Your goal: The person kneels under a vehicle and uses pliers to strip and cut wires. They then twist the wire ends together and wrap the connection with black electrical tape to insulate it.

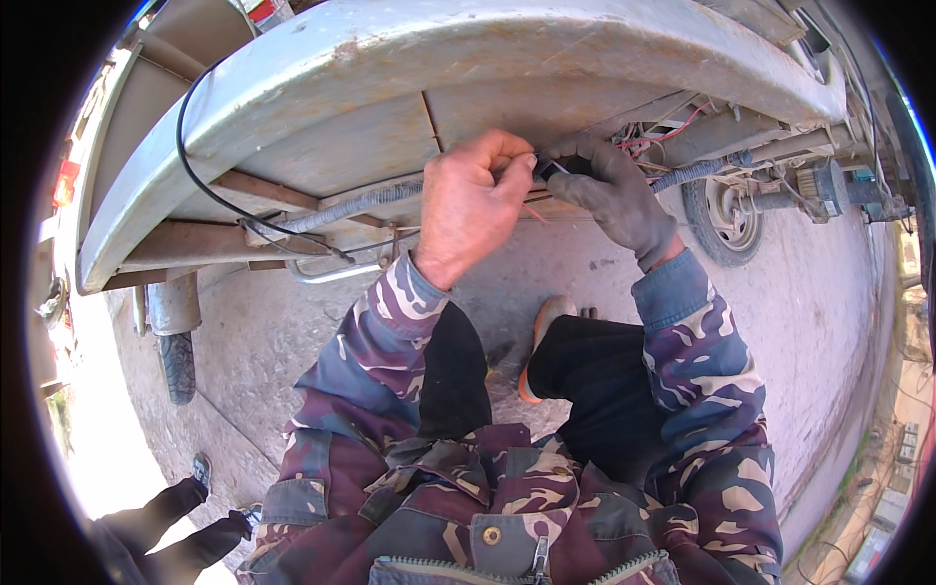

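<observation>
My bare left hand is closed in a pinch beneath the vehicle's curved metal edge, its thumb and forefinger meeting beside the right hand. What they pinch is too small to make out. A grey work glove covers my right hand, whose fingers are closed around a small black object with a shiny edge. Both hands meet along a wrapped cable harness, which passes behind them and comes out on the right. Just below the fingertips hangs a short pinkish wire end.
A curved grey metal panel arches over the work. Loose coloured wires hang at the right, above a wheel. A black cable loops down at the left, near another tyre. Another person's legs show at lower left.
</observation>
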A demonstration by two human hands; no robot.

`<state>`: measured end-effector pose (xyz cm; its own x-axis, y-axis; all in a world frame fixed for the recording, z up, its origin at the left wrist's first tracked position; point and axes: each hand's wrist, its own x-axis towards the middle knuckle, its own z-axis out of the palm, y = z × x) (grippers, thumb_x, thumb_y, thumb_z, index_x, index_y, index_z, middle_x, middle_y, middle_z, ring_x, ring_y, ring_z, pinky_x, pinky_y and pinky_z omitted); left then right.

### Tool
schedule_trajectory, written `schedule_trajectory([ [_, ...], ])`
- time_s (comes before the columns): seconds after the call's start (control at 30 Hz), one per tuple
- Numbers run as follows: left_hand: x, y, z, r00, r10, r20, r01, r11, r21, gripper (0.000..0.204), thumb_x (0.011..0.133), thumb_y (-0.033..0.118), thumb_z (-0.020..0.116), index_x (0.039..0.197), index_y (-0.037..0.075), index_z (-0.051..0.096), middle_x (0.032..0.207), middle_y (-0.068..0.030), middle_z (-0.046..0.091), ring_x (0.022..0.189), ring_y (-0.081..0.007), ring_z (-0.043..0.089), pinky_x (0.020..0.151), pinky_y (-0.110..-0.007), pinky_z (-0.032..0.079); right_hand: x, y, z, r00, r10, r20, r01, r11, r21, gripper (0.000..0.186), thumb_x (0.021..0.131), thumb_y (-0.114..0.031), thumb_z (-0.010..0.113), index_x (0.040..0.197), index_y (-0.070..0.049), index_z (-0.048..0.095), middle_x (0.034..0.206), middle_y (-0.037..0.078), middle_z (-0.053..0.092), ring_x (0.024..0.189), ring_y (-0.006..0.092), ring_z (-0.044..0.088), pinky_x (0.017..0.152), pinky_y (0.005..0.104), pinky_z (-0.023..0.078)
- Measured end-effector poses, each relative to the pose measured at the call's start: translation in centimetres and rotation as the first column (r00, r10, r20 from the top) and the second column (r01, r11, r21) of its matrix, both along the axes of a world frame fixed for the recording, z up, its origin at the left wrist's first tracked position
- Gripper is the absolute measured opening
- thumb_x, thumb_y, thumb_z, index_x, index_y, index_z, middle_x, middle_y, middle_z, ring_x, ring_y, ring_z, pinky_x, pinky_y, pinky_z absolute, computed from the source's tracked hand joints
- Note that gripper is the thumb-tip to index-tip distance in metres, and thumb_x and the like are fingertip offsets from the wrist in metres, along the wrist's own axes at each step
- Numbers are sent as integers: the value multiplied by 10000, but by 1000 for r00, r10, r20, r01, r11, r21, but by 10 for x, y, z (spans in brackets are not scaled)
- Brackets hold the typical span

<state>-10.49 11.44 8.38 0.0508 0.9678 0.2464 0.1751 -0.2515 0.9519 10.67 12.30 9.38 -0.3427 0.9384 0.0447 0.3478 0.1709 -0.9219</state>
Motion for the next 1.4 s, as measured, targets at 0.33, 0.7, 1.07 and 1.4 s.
schedule_trajectory([
  [0.33,-10,0,-13,984,-24,-174,102,885,454,126,904,34,731,1025,50,766,891,-124,709,770,-321,722,666,-396,555,-4,-30,25,979,-55,-194,5,968,-250,351,1027,-336,673,1148,-9,716,852,4,614,753,96,579,682,277,487],
  [0.7,-4,-9,-23,995,56,-79,-21,923,385,118,860,43,791,972,62,761,841,-113,691,743,-320,689,668,-409,538,-32,-55,43,801,-197,-565,-5,942,-335,481,1089,-427,612,1311,-14,718,1013,37,747,819,125,670,726,278,517],
  [1.07,7,-16,-11,985,140,101,-152,981,124,140,913,76,814,1020,4,759,847,-115,759,721,-179,726,649,-314,570,-18,-39,30,948,-289,-135,244,930,-276,380,1016,-227,742,1303,16,695,1046,45,755,884,93,666,770,252,532],
  [1.4,-3,-8,-8,998,41,-56,-22,953,303,155,949,97,756,1082,20,780,899,-153,750,750,-279,747,672,-355,567,-23,-12,-5,971,-69,-228,66,998,-20,435,989,-178,761,1371,0,654,1145,56,713,1003,119,666,884,292,564],
])
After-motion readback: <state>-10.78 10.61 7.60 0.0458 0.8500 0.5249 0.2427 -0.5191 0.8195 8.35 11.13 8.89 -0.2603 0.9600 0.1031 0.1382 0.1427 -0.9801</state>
